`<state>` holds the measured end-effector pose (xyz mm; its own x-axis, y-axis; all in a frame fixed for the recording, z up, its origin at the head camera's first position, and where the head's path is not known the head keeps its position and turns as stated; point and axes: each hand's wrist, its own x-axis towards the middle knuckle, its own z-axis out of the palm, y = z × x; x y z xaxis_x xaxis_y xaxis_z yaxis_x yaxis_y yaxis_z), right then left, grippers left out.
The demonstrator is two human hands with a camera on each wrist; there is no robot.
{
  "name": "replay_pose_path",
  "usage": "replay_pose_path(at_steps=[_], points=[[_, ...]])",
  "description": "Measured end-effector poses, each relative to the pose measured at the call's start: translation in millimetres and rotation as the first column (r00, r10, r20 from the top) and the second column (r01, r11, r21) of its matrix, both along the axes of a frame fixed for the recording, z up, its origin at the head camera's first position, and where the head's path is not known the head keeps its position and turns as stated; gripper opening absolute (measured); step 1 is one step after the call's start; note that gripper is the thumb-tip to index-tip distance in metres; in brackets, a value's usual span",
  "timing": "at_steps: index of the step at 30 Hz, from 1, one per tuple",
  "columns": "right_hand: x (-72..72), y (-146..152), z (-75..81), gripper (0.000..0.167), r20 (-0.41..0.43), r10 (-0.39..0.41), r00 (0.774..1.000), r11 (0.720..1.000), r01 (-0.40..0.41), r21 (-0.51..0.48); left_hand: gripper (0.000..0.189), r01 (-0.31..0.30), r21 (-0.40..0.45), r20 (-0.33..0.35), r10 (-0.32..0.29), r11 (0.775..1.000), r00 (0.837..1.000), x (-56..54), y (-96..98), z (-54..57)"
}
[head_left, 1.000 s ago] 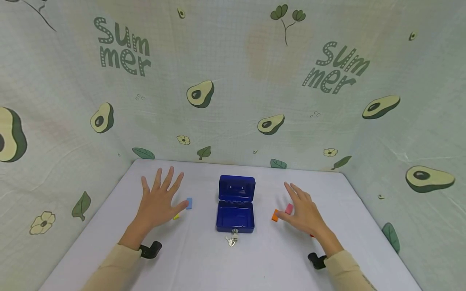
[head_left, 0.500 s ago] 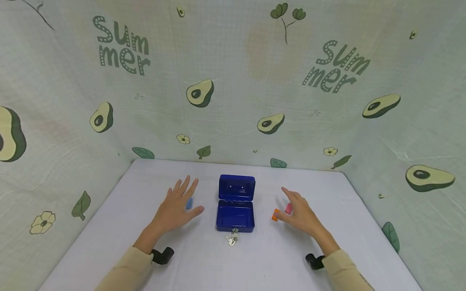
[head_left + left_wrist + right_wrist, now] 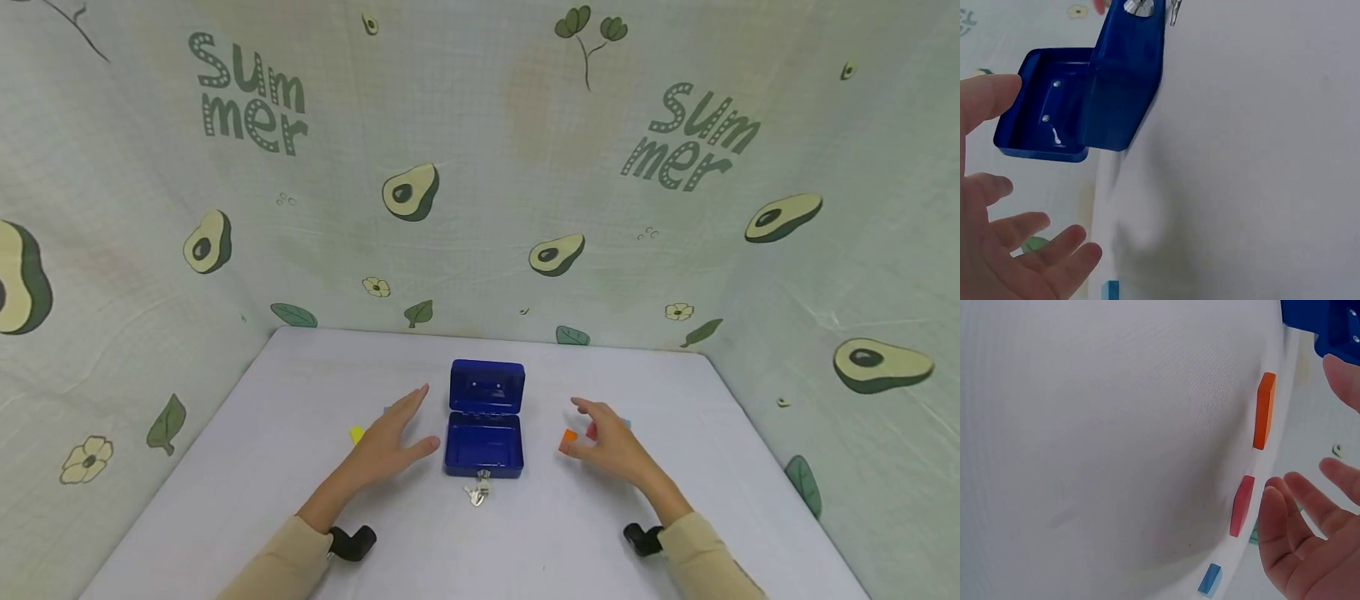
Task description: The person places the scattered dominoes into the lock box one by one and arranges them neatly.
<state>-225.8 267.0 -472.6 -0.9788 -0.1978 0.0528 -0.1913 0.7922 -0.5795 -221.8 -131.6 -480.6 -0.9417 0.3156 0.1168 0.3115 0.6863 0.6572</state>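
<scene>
A small blue metal cash box [image 3: 484, 445] stands in the middle of the table with its lid raised. At its front a lock [image 3: 483, 480] carries keys [image 3: 476, 497]. Just left of the box hovers my left hand [image 3: 382, 450], fingers extended and thumb apart, holding nothing; the left wrist view shows its palm [image 3: 997, 269] beside the box. My right hand [image 3: 611, 450] hangs with loosely bent fingers over an orange block [image 3: 567, 441] and a pink block [image 3: 1242, 506]. A blue block [image 3: 1210, 580] lies beyond the pink one. Nothing is in the right hand.
A yellow block [image 3: 356, 434] and a light blue block [image 3: 1110, 290] lie left of the box, partly hidden in the head view by the left hand. The white table [image 3: 510, 550] is bordered by a patterned cloth wall [image 3: 480, 150] at the back and sides.
My left hand has moved right and nearer, toward the box, uncovering the yellow block. The right hand has shifted slightly left and its fingers have bent a little more. The box stays put.
</scene>
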Motion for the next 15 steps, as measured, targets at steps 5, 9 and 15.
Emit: replay_pose_path(at_steps=[5, 9, 15], points=[[-0.4, -3, -3.5, 0.08, 0.032, -0.007, 0.999, 1.0, 0.007, -0.015, 0.084, -0.008, 0.142, 0.085, -0.004, 0.99, 0.996, 0.9, 7.2, -7.6], [-1.1, -4, -5.9, 0.076, 0.037, -0.003, 0.999, 1.0, 0.004, -0.007, 0.084, -0.01, 0.214, 0.145, -0.022, 0.977, 0.989, 2.0, 11.4, -11.8], [-1.3, -4, -9.5, 0.069, 0.021, 0.018, 1.0, 1.0, -0.018, 0.001, 0.081, -0.016, 0.3, 0.229, -0.055, 0.954, 0.972, 5.6, 15.3, -13.5]])
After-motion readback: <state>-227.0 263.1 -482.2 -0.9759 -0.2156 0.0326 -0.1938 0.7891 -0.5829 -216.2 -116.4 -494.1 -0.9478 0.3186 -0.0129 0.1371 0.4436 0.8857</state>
